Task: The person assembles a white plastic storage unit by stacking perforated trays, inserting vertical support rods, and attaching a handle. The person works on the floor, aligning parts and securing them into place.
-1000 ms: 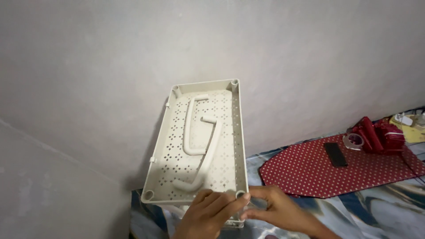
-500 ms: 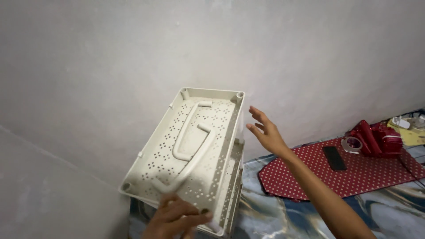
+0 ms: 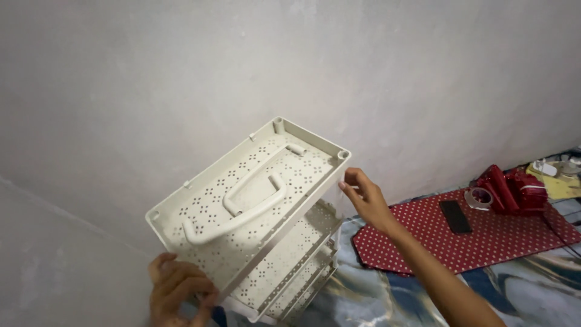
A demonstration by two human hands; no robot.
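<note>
A cream plastic tiered rack (image 3: 254, 206) with perforated trays stands against the wall, seen from above and turned diagonally. Two loose curved cream handle pieces (image 3: 242, 203) lie in its top tray. My left hand (image 3: 178, 293) grips the near left corner of the top tray. My right hand (image 3: 363, 197) touches the far right corner post with its fingertips, fingers partly spread.
A red mat with white dots (image 3: 478, 233) lies on the patterned floor cover to the right. On it rest a black phone (image 3: 455, 217), a roll of clear tape (image 3: 481, 197) and a red pouch (image 3: 514, 188). The grey wall (image 3: 302, 72) is right behind the rack.
The rack has been rotated from square-on to diagonal. My right hand left the near edge and moved up to the far right corner; my left hand stayed on the near corner.
</note>
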